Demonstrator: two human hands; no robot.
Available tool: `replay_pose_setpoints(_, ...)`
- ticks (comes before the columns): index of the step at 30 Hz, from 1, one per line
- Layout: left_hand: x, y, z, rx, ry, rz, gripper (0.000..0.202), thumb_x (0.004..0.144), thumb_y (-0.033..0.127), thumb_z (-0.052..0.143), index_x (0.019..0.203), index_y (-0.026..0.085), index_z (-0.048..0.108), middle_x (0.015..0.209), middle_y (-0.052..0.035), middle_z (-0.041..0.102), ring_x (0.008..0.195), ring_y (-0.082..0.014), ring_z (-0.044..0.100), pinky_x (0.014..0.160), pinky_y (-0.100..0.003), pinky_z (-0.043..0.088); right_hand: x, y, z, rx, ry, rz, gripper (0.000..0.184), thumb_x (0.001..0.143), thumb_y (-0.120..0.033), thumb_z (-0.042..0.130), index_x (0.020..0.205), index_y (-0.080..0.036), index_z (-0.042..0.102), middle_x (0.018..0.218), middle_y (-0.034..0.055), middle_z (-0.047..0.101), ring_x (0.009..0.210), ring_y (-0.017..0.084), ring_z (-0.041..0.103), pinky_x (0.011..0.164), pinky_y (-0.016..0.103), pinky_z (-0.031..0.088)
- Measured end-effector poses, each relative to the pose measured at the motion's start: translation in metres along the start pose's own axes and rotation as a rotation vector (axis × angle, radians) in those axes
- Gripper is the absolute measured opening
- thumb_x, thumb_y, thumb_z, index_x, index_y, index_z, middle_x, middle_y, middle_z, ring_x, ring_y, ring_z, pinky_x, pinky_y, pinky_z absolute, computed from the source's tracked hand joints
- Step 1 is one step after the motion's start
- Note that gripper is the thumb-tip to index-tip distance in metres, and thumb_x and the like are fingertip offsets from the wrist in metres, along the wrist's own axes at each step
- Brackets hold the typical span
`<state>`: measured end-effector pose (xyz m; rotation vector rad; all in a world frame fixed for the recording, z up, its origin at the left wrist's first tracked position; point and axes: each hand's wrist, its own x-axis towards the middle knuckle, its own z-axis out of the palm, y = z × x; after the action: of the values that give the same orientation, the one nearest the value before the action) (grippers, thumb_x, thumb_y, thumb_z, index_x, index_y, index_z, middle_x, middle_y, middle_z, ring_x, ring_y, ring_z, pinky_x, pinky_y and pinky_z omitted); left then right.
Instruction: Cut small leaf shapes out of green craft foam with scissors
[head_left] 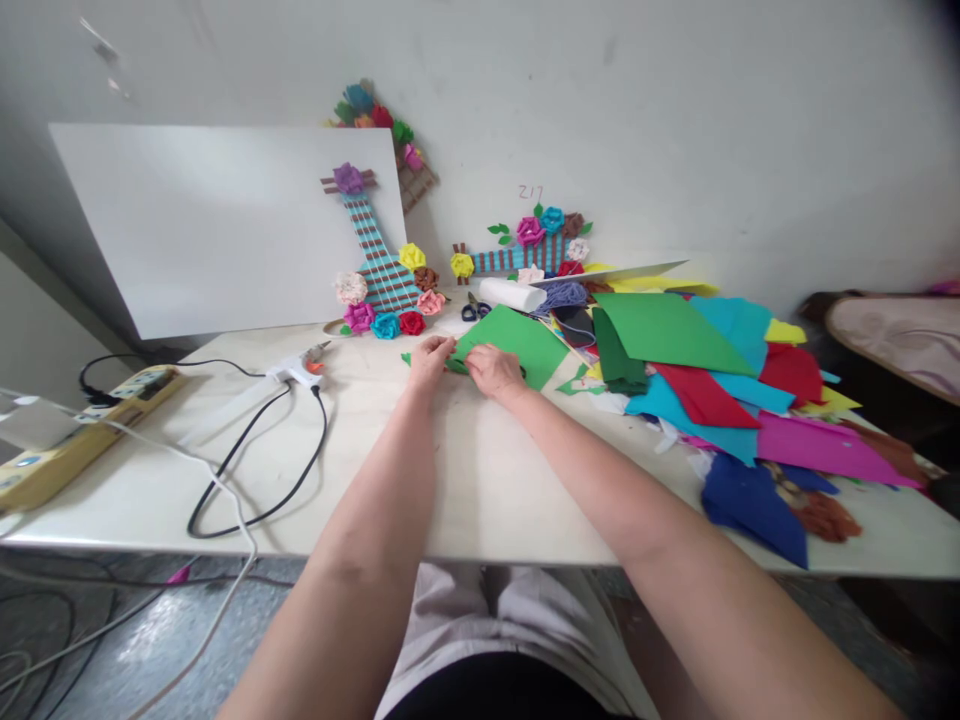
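A green craft sheet lies tilted on the white table, its near left edge under my fingers. My left hand is closed on the green material at that edge, and a small green tip pokes out beyond it to the left. Close beside it, my right hand has its fingers curled and pressed on the sheet's edge. A small dark thing shows by my right wrist; I cannot make out what it is. Just behind the sheet rest dark-handled scissors and a white roll.
A hot glue gun with a looping black cord lies left, near a yellow power strip. Colourful sheets and scraps pile up at right. Guitar-shaped flower decorations stand behind, by a white board. Purple yarn sits behind the sheet.
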<state>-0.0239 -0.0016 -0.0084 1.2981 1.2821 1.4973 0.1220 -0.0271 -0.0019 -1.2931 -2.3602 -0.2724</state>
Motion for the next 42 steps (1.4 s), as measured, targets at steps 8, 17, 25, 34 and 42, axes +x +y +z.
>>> replay_pose_setpoints(8,-0.011,0.007,0.002,-0.111,-0.242,-0.156,0.019,0.061,0.031,0.062,0.071,0.015,0.061,0.059,-0.0020,0.060,0.050,-0.0118,0.052,0.043,-0.022,0.036,-0.002,0.011,0.002,0.038,0.072,0.041,0.028,0.093,-0.022,0.042,0.095,-0.016,0.069,0.103,0.0082,0.067,0.095,0.019,0.056,0.073,0.027,0.038)
replay_pose_setpoints(17,-0.010,0.005,0.003,-0.124,-0.260,-0.157,0.020,0.055,0.029,0.066,0.065,0.015,0.056,0.060,-0.0030,0.061,0.051,-0.0115,0.053,0.046,-0.023,0.039,-0.002,0.010,0.002,0.053,0.094,0.042,0.026,0.092,-0.021,0.042,0.092,-0.016,0.068,0.099,0.0090,0.067,0.094,0.019,0.057,0.073,0.027,0.039)
replay_pose_setpoints(25,-0.011,0.002,0.003,-0.082,-0.276,-0.147,0.023,0.052,0.030,0.070,0.065,0.015,0.057,0.059,-0.0015,0.061,0.051,-0.0109,0.052,0.047,-0.023,0.038,0.000,0.015,0.006,0.144,0.181,0.077,0.023,0.090,-0.023,0.046,0.087,-0.019,0.069,0.097,0.0075,0.067,0.093,0.020,0.053,0.076,0.029,0.039)
replay_pose_setpoints(34,-0.013,0.007,0.001,-0.262,-0.337,-0.140,0.029,0.049,0.031,0.078,0.062,0.014,0.057,0.058,0.0003,0.058,0.050,-0.0075,0.049,0.047,-0.021,0.039,0.006,0.019,0.005,0.359,0.120,0.400,0.033,0.091,-0.042,0.045,0.077,-0.021,0.067,0.075,0.0023,0.068,0.069,0.015,0.056,0.061,0.025,0.035)
replay_pose_setpoints(42,-0.016,0.009,0.005,-0.353,-0.398,-0.193,0.033,0.053,0.035,0.079,0.066,0.014,0.058,0.062,-0.0021,0.060,0.053,-0.0097,0.052,0.050,-0.024,0.046,0.008,0.023,0.007,0.457,0.189,0.386,0.030,0.086,-0.037,0.052,0.063,-0.019,0.060,0.061,0.0000,0.060,0.059,0.013,0.050,0.058,0.024,0.033)
